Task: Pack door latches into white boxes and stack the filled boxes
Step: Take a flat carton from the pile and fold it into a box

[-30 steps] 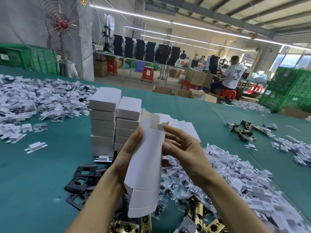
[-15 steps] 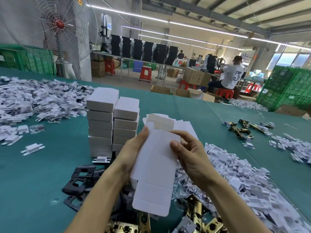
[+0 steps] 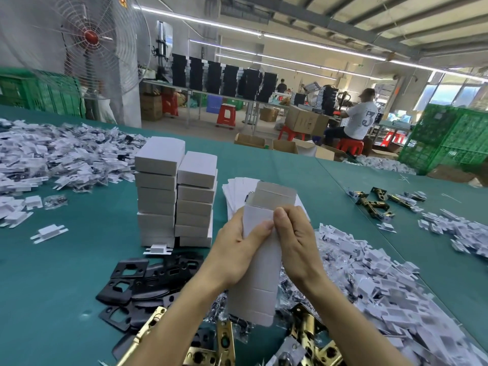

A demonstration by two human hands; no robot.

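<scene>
An unfolded white box (image 3: pixel 260 262) stands upright above the table, its top flap open. My left hand (image 3: pixel 237 249) grips its left side and my right hand (image 3: pixel 295 241) grips its right side, with both thumbs pressed on the front near the top. Two stacks of filled white boxes (image 3: pixel 175 199) stand just left of it. Brass door latches (image 3: pixel 306 336) lie at the near edge under my forearms. A pile of flat white box blanks (image 3: pixel 237 191) lies behind the held box.
Black strike plates (image 3: pixel 142 281) lie at the near left. White plastic inserts (image 3: pixel 383 286) are heaped on the right, with another heap (image 3: pixel 52 159) at the far left. More brass latches (image 3: pixel 377 202) lie at the right. The green table (image 3: pixel 79 260) runs far back; a person sits beyond it.
Both hands have closed in on the box, squeezing it from a flat blank into a narrower tube. The thumbs now meet on its front, and the box stands more upright.
</scene>
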